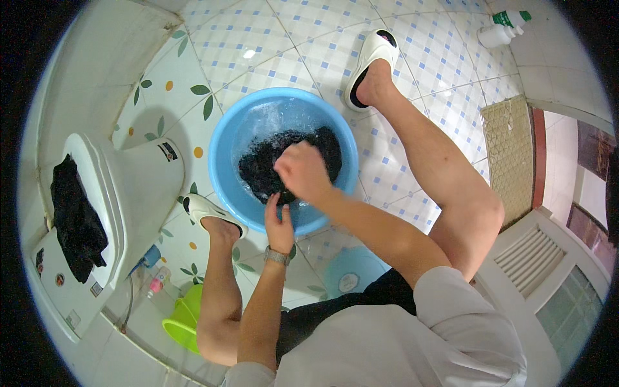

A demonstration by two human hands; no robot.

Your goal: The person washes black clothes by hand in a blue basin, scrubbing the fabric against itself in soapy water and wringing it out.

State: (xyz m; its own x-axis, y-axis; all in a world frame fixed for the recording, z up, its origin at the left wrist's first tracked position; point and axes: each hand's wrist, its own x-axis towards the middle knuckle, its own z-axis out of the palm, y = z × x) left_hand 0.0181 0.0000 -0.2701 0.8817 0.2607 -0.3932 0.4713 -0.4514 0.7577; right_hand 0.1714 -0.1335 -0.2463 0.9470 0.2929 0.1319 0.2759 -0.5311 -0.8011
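A round blue plastic basin (217, 159) stands on the tiled floor between my feet, with water and a soaked black cloth item (329, 145) inside. My right hand (303, 170), slightly blurred, is curled over the middle of the black cloth; whether it grips any of it is unclear. At the near side of the basin my left hand (279, 220), with a watch on the wrist, touches the cloth's edge with its fingertips. Whether fabric is pinched between these fingers cannot be seen.
At the left, another black garment (77, 220) lies on a white toilet (140, 184). A green plastic basin (186, 319) and a pink-capped bottle (158, 283) are at lower left. A light blue plastic item (355, 268) is behind my arm. White bottles (498, 35) stand upper right, near a mat (508, 155).
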